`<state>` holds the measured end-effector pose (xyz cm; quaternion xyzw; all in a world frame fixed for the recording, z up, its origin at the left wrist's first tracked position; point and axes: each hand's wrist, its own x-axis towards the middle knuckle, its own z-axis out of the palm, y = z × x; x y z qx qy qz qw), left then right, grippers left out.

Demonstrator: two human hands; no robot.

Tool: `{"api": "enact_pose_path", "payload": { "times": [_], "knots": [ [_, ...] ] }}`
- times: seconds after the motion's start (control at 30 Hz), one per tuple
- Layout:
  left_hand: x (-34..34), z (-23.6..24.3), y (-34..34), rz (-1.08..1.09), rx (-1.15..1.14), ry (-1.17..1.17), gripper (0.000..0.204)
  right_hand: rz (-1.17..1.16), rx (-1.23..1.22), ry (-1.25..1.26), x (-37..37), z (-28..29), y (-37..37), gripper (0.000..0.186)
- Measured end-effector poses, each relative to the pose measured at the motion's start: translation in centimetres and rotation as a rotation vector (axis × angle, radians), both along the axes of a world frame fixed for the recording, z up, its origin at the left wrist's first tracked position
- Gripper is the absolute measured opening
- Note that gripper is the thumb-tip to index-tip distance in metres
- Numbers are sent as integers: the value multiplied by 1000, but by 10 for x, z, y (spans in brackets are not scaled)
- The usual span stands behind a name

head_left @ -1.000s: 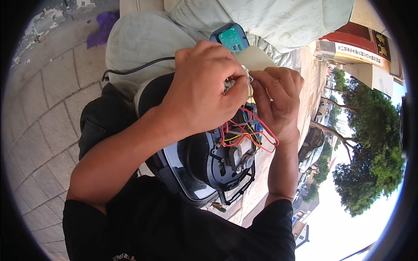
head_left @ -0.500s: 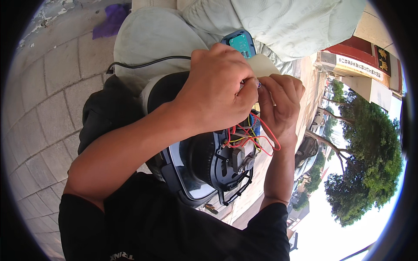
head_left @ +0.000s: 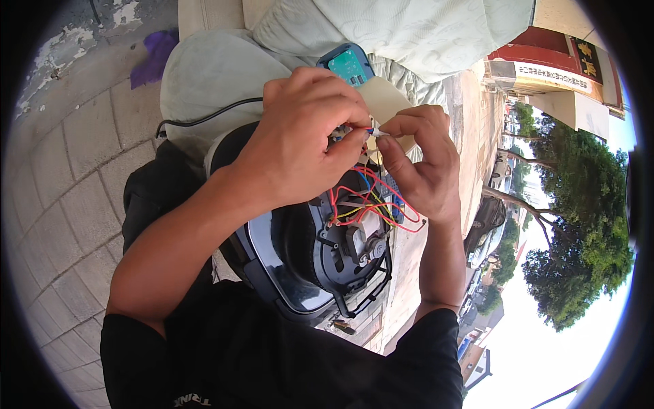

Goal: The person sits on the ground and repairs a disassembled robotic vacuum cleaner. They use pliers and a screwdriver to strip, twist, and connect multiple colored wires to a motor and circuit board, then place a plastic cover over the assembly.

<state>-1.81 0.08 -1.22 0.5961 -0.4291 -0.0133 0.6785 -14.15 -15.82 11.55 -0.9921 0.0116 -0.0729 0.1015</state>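
My left hand [head_left: 303,133] pinches a wire end with thumb and forefinger, a bit of red and blue showing at the tips. Close against it, my right hand [head_left: 426,160] holds a small whitish connector [head_left: 376,132] between thumb and forefinger. Its exact kind is too small to make out. Below both hands sits a black household appliance [head_left: 286,255] with its inside exposed. A small motor [head_left: 368,243] is fixed in it, and loose red, yellow and blue wires [head_left: 357,211] loop over that part. My left forearm covers part of the appliance.
Beyond the hands, a control panel with a green circuit board [head_left: 346,66] rests on a pale cushioned seat [head_left: 231,61]. A black cord [head_left: 211,116] runs leftward across the seat. A purple cloth [head_left: 155,58] lies on the paving at far left. Trees and parked cars stand to the right.
Both hands have shifted slightly left in the view and their fingertips have turned, so the whitish connector now shows between them. The seat and appliance also sit further left in the picture.
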Motion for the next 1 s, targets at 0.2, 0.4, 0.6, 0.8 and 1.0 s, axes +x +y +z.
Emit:
{"api": "enact_pose_path", "payload": {
  "times": [0.2,0.4,0.6,0.8,1.0],
  "knots": [
    [1,3,5,3,41,-63,13,-39,92,-22,1,0,3,17],
    [1,0,4,2,18,-59,12,-142,195,-55,-1,-7,8,18],
    [1,2,2,-8,18,-54,12,-167,214,-53,0,-5,10,17],
    [0,0,4,10,20,-70,14,-185,194,-42,-2,-6,11,16],
    [3,1,4,-23,33,-50,15,-144,171,-50,-2,-4,11,15]
  ]
}}
